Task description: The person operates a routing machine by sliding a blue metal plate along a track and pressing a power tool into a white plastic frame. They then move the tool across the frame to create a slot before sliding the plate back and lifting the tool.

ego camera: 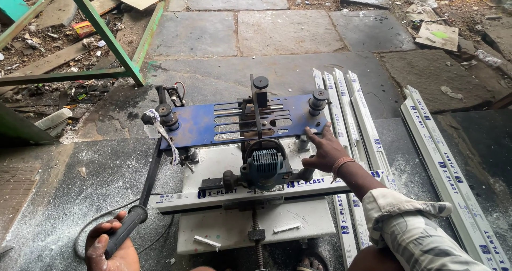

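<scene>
1. The left hand (109, 247) is down at the near left corner, fingers wrapped tight round the black grip of a long lever handle (140, 207) that runs up to the left end of the machine.
2. The right hand (325, 151) is spread open and flat, fingertips on the right near edge of the blue slotted plate (202, 124). It's gripping nothing, just pressing there.
3. The machine itself, a small router jig (256, 164) with a teal motor (265, 167) in the middle, sits on a white base on the stone floor (240, 33).
4. A white plastic profile (234, 193) lies crosswise under the motor, with small blue printed labels along its near face.
5. More white profiles (346, 105) with the same blue labels are stacked just right of the jig, and another bundle (453, 169) lies further right, well apart.
6. Open room: bare paving on the far side; the left is hemmed in by a green metal frame (106, 36) and rubble.
7. White dust covers the near floor, and a cable (90, 220) loops by the left hand.
</scene>
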